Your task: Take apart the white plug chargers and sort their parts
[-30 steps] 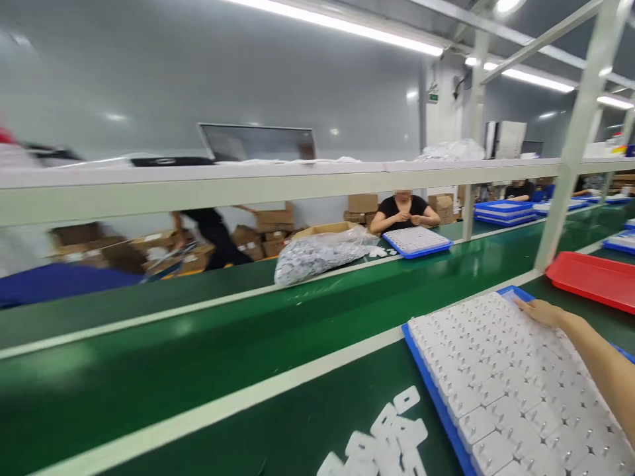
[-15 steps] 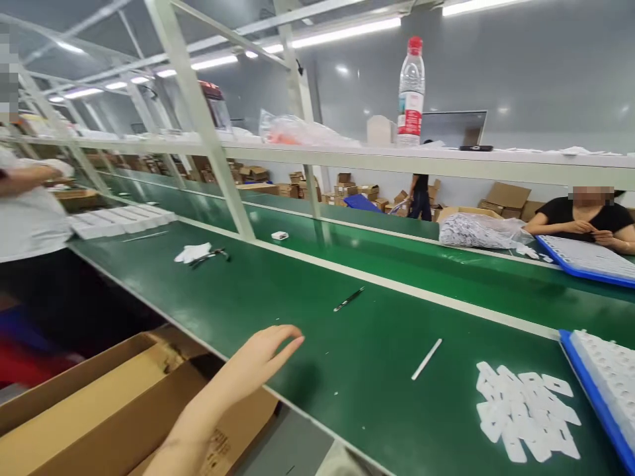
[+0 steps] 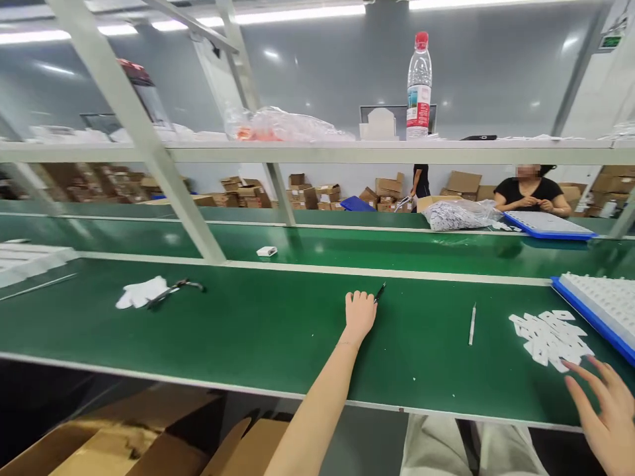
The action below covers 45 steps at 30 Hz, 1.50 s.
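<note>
My left hand (image 3: pixel 360 312) is stretched out over the green tabletop, its fingers curled down on a slim black pen (image 3: pixel 381 291). Only the pen's far end shows beyond the hand. At the lower right, my right hand (image 3: pixel 608 410) is open with its fingers spread and holds nothing. Its fingertips are close to the near edge of a pile of flat white plastic pieces (image 3: pixel 550 336). Between the two hands lies a thin white tool with a narrow tip (image 3: pixel 472 324), perhaps a craft knife.
A blue tray (image 3: pixel 590 317) with white parts stands at the right. Scissors (image 3: pixel 173 291) lie by white pieces (image 3: pixel 141 293) on the left. An upright post (image 3: pixel 143 145) and a shelf (image 3: pixel 317 153) with a bottle (image 3: pixel 419 86) rise beyond. Across the line sits a person (image 3: pixel 530 192).
The view has turned right. My left hand has moved forward from the table's near edge onto the pen. My right hand has come into view beside the white pieces.
</note>
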Each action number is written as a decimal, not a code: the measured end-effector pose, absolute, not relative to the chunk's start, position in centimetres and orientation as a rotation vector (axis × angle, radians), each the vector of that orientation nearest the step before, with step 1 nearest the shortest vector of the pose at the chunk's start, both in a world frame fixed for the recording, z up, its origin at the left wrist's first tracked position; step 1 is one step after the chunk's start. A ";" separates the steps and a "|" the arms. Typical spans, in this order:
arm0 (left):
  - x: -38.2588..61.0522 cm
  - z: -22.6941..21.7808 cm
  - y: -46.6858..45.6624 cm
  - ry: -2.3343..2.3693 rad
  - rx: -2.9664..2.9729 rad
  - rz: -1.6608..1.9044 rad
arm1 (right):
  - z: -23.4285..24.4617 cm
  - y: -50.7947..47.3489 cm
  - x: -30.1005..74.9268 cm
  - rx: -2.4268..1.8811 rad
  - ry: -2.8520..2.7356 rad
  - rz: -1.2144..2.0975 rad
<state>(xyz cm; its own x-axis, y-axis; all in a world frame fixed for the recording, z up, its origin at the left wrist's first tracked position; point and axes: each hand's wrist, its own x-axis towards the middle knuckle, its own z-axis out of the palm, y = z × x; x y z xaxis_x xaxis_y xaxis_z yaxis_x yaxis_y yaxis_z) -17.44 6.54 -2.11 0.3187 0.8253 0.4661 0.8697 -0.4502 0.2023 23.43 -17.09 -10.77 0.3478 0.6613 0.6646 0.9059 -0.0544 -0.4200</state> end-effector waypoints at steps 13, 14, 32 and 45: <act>-17.1 -5.9 9.3 -1.409 -2.371 -0.773 | -3.2 -4.5 15.7 -1.713 -2.396 -0.677; -17.0 -6.0 9.4 -1.401 -2.370 -0.784 | -2.9 -3.5 15.7 -1.706 -2.472 -0.642; -17.5 -6.5 10.4 -1.465 -2.294 -0.828 | -3.0 -8.5 16.3 -1.743 -2.243 -0.545; -17.9 -6.6 10.2 -1.701 -2.268 -0.703 | -9.7 -13.9 16.8 -1.524 -1.573 -0.631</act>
